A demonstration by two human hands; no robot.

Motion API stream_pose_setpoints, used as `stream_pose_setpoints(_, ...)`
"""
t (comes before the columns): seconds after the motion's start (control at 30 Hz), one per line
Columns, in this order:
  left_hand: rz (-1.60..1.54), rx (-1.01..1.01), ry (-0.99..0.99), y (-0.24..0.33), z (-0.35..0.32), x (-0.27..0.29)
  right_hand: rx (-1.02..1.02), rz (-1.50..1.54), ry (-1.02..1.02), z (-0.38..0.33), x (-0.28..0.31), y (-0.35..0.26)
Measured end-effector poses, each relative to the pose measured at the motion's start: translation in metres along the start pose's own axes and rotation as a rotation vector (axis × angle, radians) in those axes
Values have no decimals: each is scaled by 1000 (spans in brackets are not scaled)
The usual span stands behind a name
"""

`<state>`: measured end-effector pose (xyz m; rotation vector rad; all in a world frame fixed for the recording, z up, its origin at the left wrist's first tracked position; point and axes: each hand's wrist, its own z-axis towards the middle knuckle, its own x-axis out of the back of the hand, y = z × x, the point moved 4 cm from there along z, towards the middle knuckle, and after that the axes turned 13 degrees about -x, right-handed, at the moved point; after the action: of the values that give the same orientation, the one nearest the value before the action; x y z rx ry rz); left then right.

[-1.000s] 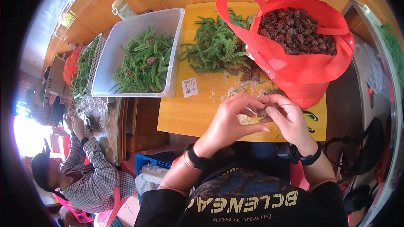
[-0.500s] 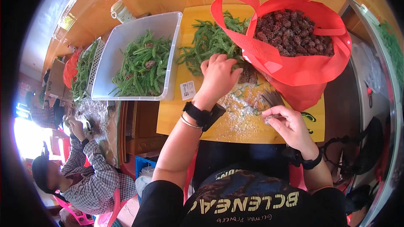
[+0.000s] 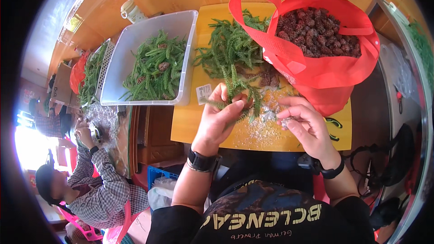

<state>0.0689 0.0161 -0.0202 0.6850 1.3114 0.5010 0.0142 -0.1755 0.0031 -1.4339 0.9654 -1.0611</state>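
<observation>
My left hand (image 3: 218, 118) is closed around a bunch of green needle-leaved sprigs (image 3: 242, 95) just above the yellow board (image 3: 190, 124). My right hand (image 3: 306, 125) is beside it on the right, with a small greyish piece (image 3: 286, 122) pinched between thumb and fingers. Pale crumbs (image 3: 262, 129) lie on the board between and below the hands. Behind the left hand lies a loose pile of the same green sprigs (image 3: 228, 47). A red bag (image 3: 325, 74) full of small brown cones (image 3: 314, 31) stands at the back right.
A white plastic tub (image 3: 187, 45) holding green sprigs and some cones sits left of the board, with a second basket of sprigs (image 3: 92, 74) further left. A white jar (image 3: 132, 11) stands behind. A person in a checked shirt (image 3: 97, 185) works at lower left.
My left hand reached forward to the sprig pile, then came back toward me holding a bunch of sprigs. My right hand stayed over the board near the crumbs.
</observation>
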Motion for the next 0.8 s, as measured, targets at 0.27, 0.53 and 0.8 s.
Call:
stream_pose_setpoints(0.27,-78,47,-46,-11,-12,-12,12,44,-58,13,-20,-1)
stream_pose_setpoints(0.53,131,28,21,-8,-14,-15,-6,59,-32,11,-20,-2)
stream_pose_setpoints(0.8,64,236,19,-10,-16,-14,62,-42,-4,6,-16,-4)
